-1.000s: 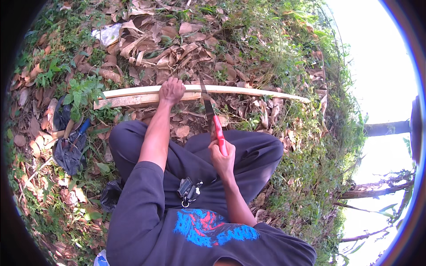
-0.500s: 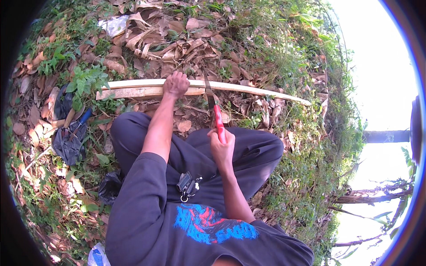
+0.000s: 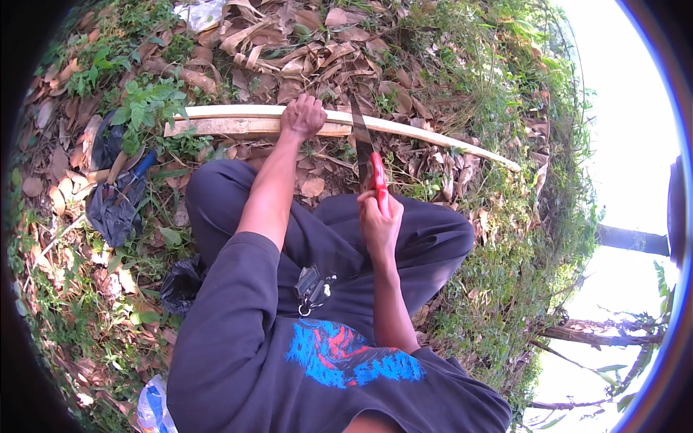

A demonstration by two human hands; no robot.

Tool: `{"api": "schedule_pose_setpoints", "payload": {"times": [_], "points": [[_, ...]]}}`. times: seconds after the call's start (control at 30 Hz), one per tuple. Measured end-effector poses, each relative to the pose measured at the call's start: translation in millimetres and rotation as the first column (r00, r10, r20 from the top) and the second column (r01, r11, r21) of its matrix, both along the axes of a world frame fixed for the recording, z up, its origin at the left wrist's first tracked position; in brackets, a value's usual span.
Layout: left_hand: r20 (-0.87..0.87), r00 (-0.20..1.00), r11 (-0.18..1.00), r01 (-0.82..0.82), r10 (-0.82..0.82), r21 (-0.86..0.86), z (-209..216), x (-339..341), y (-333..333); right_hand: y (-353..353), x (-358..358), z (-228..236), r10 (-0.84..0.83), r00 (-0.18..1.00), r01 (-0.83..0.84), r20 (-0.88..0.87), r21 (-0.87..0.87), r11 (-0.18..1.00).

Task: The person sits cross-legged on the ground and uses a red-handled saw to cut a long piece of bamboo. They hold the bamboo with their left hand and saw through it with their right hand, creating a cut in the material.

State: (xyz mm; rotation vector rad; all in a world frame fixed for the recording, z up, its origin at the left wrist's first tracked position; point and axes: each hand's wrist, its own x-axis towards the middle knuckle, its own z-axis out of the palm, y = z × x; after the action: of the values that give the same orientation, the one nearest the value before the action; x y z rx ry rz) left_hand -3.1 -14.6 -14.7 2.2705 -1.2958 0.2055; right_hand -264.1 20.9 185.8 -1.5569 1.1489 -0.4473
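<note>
My left hand [image 3: 303,116] is closed over two pale wooden pieces lying side by side on the ground and presses on them. The longer one is a thin, bowed wooden strip [image 3: 447,138]; the shorter wooden piece [image 3: 227,128] lies along its near side and ends close to the saw. In my right hand [image 3: 381,219] is the red handle of a handsaw [image 3: 363,143], fingers wrapped round it. The dark blade points away from me and crosses the long strip just right of my left hand. Whether its teeth have cut in cannot be made out.
My crossed legs in dark trousers [image 3: 426,238] are just on the near side of the wood. To the left, a black plastic bag [image 3: 112,216] lies by a blue-handled tool [image 3: 145,164]. Dry leaves [image 3: 339,58] and green plants [image 3: 148,101] surround the wood.
The whole view has shifted slightly, so the scene sits higher and further right. The saw handle has come a little toward me and right; both hands keep their holds.
</note>
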Motion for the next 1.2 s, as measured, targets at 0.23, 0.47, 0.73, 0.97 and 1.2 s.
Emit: {"api": "schedule_pose_setpoints", "payload": {"times": [0.23, 0.47, 0.73, 0.97, 1.2], "points": [[-0.009, 0.999, 0.999, -0.036, 0.036, 0.030, -10.2, 11.0, 5.4, 25.5, -21.8, 39.4, -0.051, 0.994, 0.030, 0.096, 0.208, 0.978], [0.040, 0.999, 0.998, -0.009, 0.012, -0.060, 1.6, -0.3, -8.3, -27.2, 11.9, -31.1, -0.022, 0.998, 0.027, 0.063, -0.087, 0.996], [0.052, 0.998, 0.998, -0.028, 0.031, -0.057, -9.9, 4.9, -0.6, 33.8, -27.0, 18.1, 0.036, 0.999, -0.036, 0.004, 0.025, 0.999], [-0.027, 0.999, 0.996, -0.021, 0.024, 0.085, -2.0, 2.2, -7.2, -24.4, 8.9, -32.2, 0.097, 0.994, -0.089, 0.051, -0.142, 0.986], [0.012, 0.999, 0.999, -0.038, 0.038, 0.020, -7.6, 2.1, -2.1, 27.5, -37.6, 9.5, 0.034, 0.999, -0.035, 0.014, 0.034, 0.999]]}}
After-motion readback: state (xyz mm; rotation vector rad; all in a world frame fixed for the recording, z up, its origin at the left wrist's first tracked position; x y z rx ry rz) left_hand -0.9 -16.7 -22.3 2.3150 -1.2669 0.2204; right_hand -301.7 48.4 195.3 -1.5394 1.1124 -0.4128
